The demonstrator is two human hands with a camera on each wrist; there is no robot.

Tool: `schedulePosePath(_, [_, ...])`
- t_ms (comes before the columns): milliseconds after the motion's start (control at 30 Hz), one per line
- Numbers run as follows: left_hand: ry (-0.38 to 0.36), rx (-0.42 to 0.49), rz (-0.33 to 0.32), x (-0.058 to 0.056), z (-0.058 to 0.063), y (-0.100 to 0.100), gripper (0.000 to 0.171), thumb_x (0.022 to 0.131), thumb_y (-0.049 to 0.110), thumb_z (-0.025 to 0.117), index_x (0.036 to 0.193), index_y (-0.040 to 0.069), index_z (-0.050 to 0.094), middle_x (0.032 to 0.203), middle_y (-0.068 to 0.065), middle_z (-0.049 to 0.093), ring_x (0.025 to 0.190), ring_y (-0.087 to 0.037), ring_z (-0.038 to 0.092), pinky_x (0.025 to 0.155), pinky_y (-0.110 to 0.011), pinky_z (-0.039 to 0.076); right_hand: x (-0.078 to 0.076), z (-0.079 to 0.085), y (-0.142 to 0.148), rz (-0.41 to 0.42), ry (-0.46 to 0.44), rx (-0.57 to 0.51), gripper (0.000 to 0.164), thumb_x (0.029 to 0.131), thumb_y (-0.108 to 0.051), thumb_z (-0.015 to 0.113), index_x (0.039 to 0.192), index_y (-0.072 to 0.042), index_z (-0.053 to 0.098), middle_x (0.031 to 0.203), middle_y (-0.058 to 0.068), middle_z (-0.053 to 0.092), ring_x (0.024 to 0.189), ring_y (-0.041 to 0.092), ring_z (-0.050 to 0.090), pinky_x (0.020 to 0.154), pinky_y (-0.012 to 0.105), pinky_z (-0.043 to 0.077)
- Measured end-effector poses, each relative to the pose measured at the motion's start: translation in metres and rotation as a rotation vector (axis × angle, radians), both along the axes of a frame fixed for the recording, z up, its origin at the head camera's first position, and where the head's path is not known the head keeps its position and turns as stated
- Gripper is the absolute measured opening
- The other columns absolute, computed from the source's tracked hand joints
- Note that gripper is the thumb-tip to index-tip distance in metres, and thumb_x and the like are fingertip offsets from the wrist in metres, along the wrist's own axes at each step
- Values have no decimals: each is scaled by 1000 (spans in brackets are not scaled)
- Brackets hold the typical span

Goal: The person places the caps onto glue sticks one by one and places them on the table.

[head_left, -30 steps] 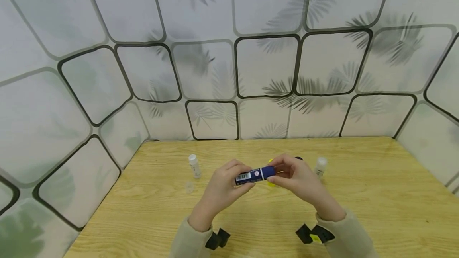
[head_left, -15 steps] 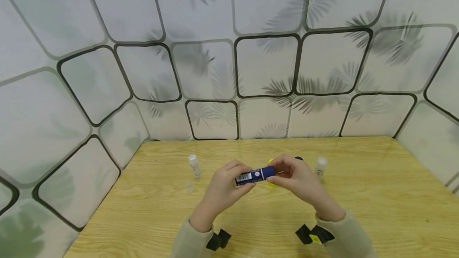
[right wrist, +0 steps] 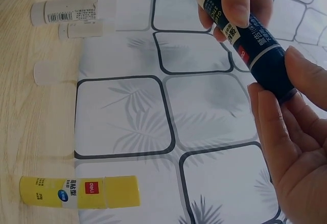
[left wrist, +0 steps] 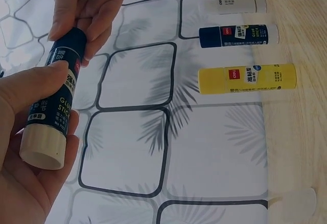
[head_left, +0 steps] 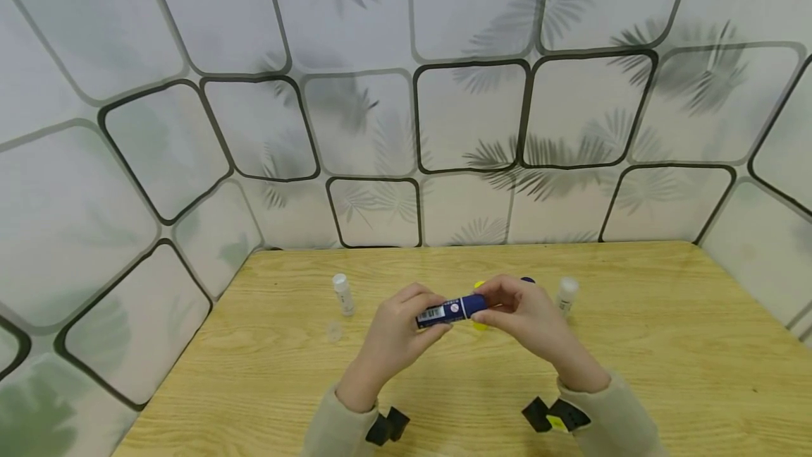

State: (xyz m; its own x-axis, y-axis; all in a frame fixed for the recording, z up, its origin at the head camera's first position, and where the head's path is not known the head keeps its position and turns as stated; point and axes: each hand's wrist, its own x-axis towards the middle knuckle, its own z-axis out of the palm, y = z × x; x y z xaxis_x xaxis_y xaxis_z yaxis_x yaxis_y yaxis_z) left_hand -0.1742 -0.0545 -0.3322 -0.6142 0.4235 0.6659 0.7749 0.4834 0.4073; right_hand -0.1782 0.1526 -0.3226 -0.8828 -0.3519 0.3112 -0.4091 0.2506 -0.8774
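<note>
A dark blue glue stick (head_left: 444, 312) is held over the table between both hands, slightly tilted. My left hand (head_left: 395, 330) grips its labelled body, thumb along the label in the left wrist view, where its pale base (left wrist: 43, 146) shows. At the other end, the fingertips and thumb of my right hand (head_left: 520, 316) pinch the blue cap (right wrist: 273, 70). The cap sits on the body, with a pale line between them. Behind the right hand, a yellow glue stick (left wrist: 250, 79) and a second dark blue glue stick (left wrist: 240, 36) stand, mostly hidden in the head view.
On the wooden table (head_left: 254, 386), a white glue stick (head_left: 343, 295) stands at the left with a small translucent cap (head_left: 334, 331) before it. Another white glue stick (head_left: 567, 296) stands at the right. A patterned wall covering (head_left: 469, 118) rises behind the table.
</note>
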Motion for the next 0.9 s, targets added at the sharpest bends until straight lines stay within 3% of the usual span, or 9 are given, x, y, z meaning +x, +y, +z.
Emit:
schedulePosePath(267, [7,6,-7,0,0,0,25,68,8,76,90,3,65,85,0,57,73,-8,55,63,-14,46,1,0,0,-27,5,28,24,77,-9,68,97,0,59,86,8,61,74,14,60,61,27,50])
schedulePosePath(467, [-25,14,-17,0,0,1,26,71,11,74,93,3,65,87,0,58,74,-7,55,62,-14,45,-2,0,3,0,56,29,23,78,-8,66,98,1,59,88,9,61,75,14,60,62,27,50])
schedulePosePath(700, [-87,30,-24,0,1,1,25,73,11,72,96,2,65,88,-2,59,75,-7,56,61,-16,46,-6,-2,11,114,154,11,31,80,-3,63,109,3,55,100,15,59,86,21,60,68,28,51])
schedulePosePath(900, [-120,53,-45,0,0,0,25,75,12,71,97,1,65,88,-3,61,75,-8,56,61,-17,47,-8,-2,14,197,239,-19,28,79,5,61,107,3,57,101,15,57,86,18,60,69,30,51])
